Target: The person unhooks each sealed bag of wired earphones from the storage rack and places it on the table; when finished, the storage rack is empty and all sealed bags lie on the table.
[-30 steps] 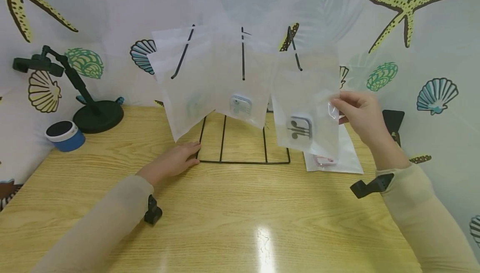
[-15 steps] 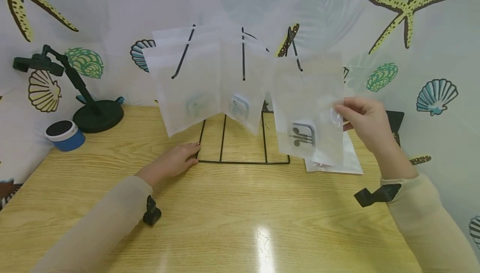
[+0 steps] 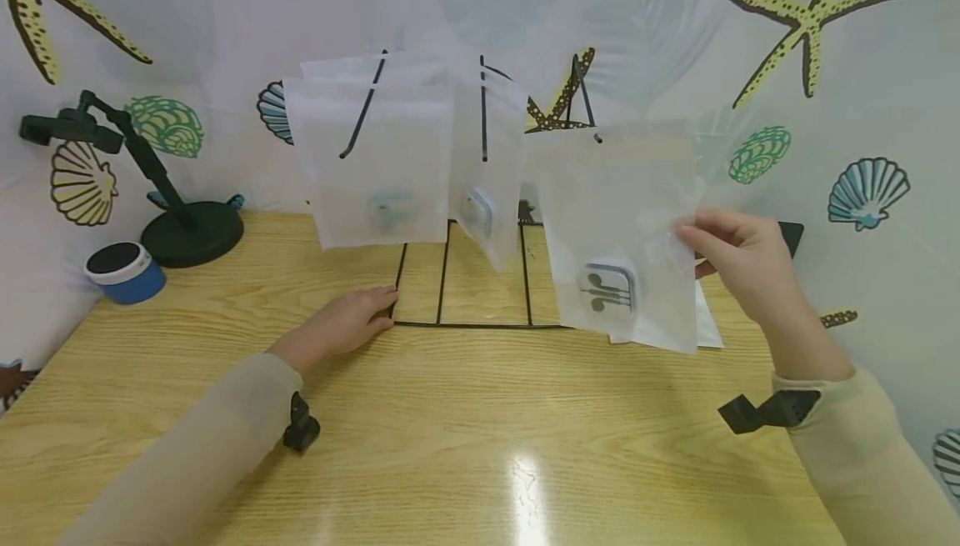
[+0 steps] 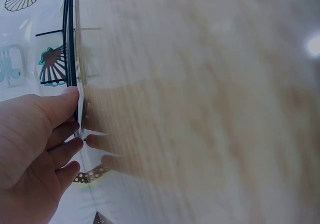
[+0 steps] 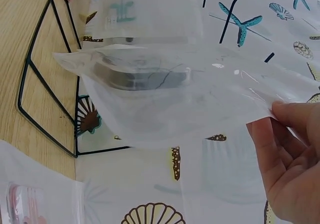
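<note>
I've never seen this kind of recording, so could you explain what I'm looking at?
Gladly. There is no robot: a person works with two bare hands. The widest picture comes from a camera on the head, looking forward and down; the other two come from cameras worn on each wrist.

On the wooden table stands a black wire rack with milky see-through bags on its hooks. Another bag lies flat at the right; a dark stand and a blue-and-white pot sit at the left.

The right hand pinches the edge of a bag showing earphones, with a hook tip at its top. The left hand touches the rack's base.
</note>
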`<control>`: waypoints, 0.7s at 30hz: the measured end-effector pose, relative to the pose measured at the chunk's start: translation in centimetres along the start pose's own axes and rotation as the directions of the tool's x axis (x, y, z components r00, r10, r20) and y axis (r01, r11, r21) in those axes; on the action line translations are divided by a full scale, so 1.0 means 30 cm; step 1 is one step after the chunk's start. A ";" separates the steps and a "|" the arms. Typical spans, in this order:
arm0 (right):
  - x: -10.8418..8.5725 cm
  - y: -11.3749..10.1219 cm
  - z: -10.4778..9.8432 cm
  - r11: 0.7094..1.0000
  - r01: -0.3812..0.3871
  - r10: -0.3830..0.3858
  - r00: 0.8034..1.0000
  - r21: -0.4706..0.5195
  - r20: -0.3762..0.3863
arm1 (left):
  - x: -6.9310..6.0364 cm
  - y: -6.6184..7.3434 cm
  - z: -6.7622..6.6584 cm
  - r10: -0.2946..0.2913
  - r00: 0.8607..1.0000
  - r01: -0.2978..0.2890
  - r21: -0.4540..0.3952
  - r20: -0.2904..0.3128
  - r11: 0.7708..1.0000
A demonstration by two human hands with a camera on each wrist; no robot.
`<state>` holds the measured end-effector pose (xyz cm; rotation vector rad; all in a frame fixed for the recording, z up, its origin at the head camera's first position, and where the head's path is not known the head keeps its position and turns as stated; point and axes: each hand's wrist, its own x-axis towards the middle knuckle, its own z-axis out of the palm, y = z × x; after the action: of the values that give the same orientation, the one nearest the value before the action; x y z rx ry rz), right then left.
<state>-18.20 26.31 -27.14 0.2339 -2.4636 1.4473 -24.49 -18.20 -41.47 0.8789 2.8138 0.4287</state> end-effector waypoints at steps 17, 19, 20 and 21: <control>-0.072 0.026 -0.086 0.997 0.046 -0.046 0.999 0.058 0.005 | 0.002 -0.003 0.001 -0.003 1.000 0.003 0.009 -0.001 1.000; -0.080 0.041 -0.109 0.998 0.031 -0.031 1.000 0.062 0.002 | 0.002 -0.003 0.001 0.001 1.000 -0.001 0.010 -0.001 1.000; -0.083 0.051 -0.122 0.997 0.027 -0.027 1.000 0.074 0.002 | 0.002 -0.003 0.001 0.002 1.000 -0.002 0.012 -0.002 1.000; -0.086 0.061 -0.135 0.996 0.022 -0.023 1.000 0.092 0.002 | 0.001 -0.003 0.001 0.002 1.000 -0.002 0.012 -0.001 1.000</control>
<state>-15.62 30.74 -27.60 0.2822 -2.3918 1.5539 -24.57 -18.24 -41.54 0.8850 2.8197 0.4127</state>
